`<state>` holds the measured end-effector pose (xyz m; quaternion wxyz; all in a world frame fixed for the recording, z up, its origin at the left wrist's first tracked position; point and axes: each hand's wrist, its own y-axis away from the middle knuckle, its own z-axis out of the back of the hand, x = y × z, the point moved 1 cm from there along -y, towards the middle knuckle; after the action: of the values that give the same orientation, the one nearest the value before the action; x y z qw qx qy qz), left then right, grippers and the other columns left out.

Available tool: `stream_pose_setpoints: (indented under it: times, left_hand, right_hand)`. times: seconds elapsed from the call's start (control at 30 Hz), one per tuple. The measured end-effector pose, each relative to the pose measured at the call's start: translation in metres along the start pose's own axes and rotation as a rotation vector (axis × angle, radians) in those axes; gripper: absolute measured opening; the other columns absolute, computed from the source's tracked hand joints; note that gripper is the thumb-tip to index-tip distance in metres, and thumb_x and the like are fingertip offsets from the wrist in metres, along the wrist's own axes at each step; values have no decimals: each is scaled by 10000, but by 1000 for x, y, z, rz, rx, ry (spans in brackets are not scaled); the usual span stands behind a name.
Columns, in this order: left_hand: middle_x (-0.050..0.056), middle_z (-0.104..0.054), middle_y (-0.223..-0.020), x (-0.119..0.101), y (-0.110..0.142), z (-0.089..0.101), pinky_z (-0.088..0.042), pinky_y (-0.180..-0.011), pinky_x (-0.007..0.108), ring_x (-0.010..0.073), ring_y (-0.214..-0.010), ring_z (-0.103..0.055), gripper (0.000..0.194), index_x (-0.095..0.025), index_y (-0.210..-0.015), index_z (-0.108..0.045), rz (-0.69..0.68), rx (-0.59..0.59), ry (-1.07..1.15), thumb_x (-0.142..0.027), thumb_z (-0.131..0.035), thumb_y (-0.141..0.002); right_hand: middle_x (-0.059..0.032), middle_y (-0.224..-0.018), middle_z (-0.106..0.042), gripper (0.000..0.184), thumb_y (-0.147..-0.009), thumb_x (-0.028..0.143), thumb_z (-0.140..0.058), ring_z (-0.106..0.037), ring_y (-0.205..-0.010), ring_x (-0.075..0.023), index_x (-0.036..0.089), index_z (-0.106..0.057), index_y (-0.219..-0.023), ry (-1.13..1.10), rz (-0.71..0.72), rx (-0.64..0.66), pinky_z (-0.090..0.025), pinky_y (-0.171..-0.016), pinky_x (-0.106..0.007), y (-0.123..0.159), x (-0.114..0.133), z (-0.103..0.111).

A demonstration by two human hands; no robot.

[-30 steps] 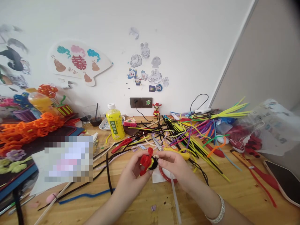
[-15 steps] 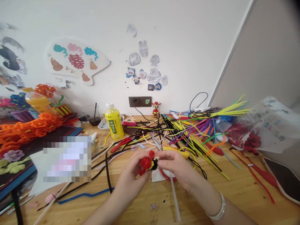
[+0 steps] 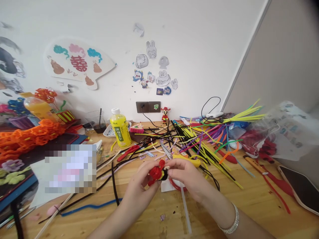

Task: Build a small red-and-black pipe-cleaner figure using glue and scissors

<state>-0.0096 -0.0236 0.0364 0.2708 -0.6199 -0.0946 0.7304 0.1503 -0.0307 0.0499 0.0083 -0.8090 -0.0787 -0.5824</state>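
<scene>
A small fuzzy pipe-cleaner figure [image 3: 156, 173] in red, black, yellow and a little cream is held above the middle of the wooden table. My left hand [image 3: 139, 186] is closed round its red side, thumb below and fingers behind. At its black and cream end, the fingertips of my right hand [image 3: 188, 176] pinch together; exactly what they grip there is partly hidden. Just behind my right hand lies a yellow glue gun [image 3: 193, 161], and scissors [image 3: 166, 151] rest open beside it. A translucent glue stick [image 3: 185, 210] extends toward me from under the right hand.
Loose pipe cleaners [image 3: 199, 142] spread across the back and right. A yellow drink bottle [image 3: 120, 129] stands back left, near a plastic cup [image 3: 98, 123]. A similar red-hatted figure [image 3: 165, 115] stands by the wall. A phone [image 3: 300, 191] lies at right, orange fuzzy flowers [image 3: 32, 132] at left.
The view has shifted slightly, so the background sits a little further left. Both hands keep nearly the same hold on the pipe-cleaner figure.
</scene>
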Motion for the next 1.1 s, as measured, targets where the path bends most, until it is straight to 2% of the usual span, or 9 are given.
stream_pose_setpoints:
  times: [0.33, 0.73, 0.93, 1.1]
  left_hand:
    - [72, -634, -996, 0, -3, -1, -485, -868, 345, 203, -974, -599, 359, -212, -971, -589, 52, -49, 22, -46, -562, -655]
    - [80, -626, -1023, 0, -4, -1, -481, -875, 346, 202, -1000, -587, 370, -207, -987, -588, 47, -40, -8, -45, -549, -657]
    - [78, -630, -1037, 2, -2, 0, -479, -876, 352, 210, -1006, -586, 405, -216, -1015, -587, 23, -38, -36, -34, -539, -656]
    - [61, -618, -1045, 2, -2, 0, -476, -877, 313, 181, -1017, -570, 438, -245, -1046, -576, -33, 0, -99, -13, -514, -680]
  right_hand:
    - [-17, -796, -689, 257, -525, 254, -768, -595, -705, -131, 187, -708, -766, 29, -23, 19, -450, -725, -278, 0, 1, 2]
    - [-26, -847, -703, 272, -542, 313, -783, -618, -794, -155, 213, -718, -786, 66, 36, 91, -449, -802, -312, -2, 1, 4]
    - [-32, -834, -712, 250, -552, 295, -772, -626, -799, -167, 208, -722, -782, 89, 46, 70, -463, -791, -317, -2, 2, 3]
    - [-41, -856, -712, 242, -526, 300, -782, -629, -817, -182, 197, -716, -736, 87, 45, 32, -465, -794, -329, -2, 2, 2]
